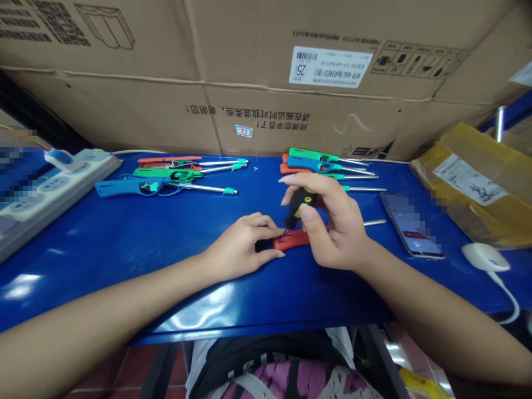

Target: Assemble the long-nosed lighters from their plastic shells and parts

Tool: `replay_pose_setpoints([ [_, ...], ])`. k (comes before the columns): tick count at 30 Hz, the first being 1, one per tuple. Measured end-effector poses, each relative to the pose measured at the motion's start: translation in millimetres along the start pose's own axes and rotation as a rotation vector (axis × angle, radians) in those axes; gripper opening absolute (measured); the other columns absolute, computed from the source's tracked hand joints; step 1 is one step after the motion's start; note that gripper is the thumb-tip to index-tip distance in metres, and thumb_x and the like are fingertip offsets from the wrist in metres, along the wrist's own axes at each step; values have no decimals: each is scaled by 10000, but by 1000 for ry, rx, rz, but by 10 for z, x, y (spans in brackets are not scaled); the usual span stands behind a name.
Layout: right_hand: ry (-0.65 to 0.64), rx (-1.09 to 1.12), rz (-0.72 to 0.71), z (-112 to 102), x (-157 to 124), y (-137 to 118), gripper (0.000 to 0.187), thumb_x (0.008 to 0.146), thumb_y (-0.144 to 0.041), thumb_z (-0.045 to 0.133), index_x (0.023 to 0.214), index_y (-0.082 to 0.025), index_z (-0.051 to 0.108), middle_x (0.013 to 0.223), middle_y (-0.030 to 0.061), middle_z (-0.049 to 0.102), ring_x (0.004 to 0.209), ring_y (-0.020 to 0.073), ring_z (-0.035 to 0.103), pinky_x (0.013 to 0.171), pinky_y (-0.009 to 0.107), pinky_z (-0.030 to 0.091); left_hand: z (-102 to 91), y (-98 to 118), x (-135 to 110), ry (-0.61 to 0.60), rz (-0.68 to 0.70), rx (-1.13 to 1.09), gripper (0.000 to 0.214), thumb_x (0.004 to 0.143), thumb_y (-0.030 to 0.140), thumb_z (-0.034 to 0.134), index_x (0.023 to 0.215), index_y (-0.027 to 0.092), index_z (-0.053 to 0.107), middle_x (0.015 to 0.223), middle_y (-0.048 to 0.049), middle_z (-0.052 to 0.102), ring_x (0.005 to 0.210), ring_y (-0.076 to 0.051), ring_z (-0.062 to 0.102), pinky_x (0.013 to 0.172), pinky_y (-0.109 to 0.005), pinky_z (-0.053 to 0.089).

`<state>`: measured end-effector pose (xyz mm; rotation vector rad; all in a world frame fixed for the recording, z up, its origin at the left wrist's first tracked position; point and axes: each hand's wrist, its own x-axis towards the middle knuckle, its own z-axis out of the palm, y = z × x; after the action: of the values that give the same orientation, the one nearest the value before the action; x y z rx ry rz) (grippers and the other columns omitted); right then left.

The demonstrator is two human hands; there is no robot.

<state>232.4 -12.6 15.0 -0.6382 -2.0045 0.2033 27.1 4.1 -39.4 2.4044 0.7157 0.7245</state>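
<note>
A red lighter [297,239] lies on the blue worktop [124,238], its handle end between the thumb and fingers of the left hand [239,246], which close lightly around it. The right hand [338,230] bends over the handle, fingers curled around a black and yellow screwdriver [299,205]; its tilted shaft meets the handle just beside the left fingertips. The lighter's metal tube emerges past the right hand. Beyond are two groups of coloured lighters, with a phone [411,226] to the right, a power strip [62,191] to the left and cardboard [158,61] behind.
</note>
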Motion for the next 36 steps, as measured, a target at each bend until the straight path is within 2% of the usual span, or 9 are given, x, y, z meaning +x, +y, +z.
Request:
replay_pose_setpoints([
  [3,43,-30,-39,3,8,24,319,924,-184,607,1240,-225,615,1071,72,717,831,185,695,659,315,591,13,-4,-5,18,0,-3,212,886,283,751,1076,189,743,1069,-76,725,1000,-231,653,917,-398,527],
  [11,-22,-126,-204,22,0,-29,366,905,-269,708,1254,-236,601,922,22,697,786,179,678,720,323,591,17,24,-8,1,-34,-51,128,908,263,711,1010,189,738,1048,-57,726,979,-217,668,898,-373,540],
  [17,-93,131,158,80,-2,0,582,926,-181,625,1464,-263,420,1360,100,596,961,182,691,830,337,612,7,-5,-8,24,-26,3,252,867,280,758,1100,185,752,1052,-81,728,1003,-244,660,935,-413,535],
  [20,28,227,263,25,69,71,498,937,-205,606,1411,-240,455,1125,71,662,862,172,687,763,323,611,-35,-23,-3,24,-32,-1,304,853,275,765,1145,191,748,1045,-72,741,983,-232,659,933,-401,538],
  [24,119,164,179,-128,128,160,202,893,-131,549,1074,-219,573,817,-15,595,695,138,620,664,281,553,-129,-63,14,22,-21,74,359,819,238,751,1171,168,746,1038,-77,748,951,-234,646,887,-395,539],
  [26,-31,-121,138,-172,104,176,211,815,-103,566,995,-206,603,876,10,639,703,146,615,618,266,494,-180,-85,25,25,-9,147,360,803,225,735,1158,164,752,1024,-76,751,927,-237,639,869,-394,533],
  [29,-443,-569,192,-151,28,174,318,826,-172,564,1131,-199,654,1118,79,666,708,166,625,553,275,403,-246,-108,35,30,-20,242,362,809,230,711,1165,179,752,997,-69,754,904,-234,632,846,-379,525],
  [32,-687,-651,251,-84,-30,186,393,887,-304,567,1257,-196,646,1274,109,622,741,181,650,568,293,402,-287,-123,34,27,-28,299,358,826,233,693,1174,168,747,1009,-73,760,919,-240,629,845,-374,520],
  [36,-806,-624,280,-50,-52,260,431,868,-288,615,1286,-185,648,1264,95,653,864,224,688,623,304,437,-348,-151,40,-7,-12,337,344,857,247,682,1186,160,733,1070,-74,767,955,-242,632,880,-373,518],
])
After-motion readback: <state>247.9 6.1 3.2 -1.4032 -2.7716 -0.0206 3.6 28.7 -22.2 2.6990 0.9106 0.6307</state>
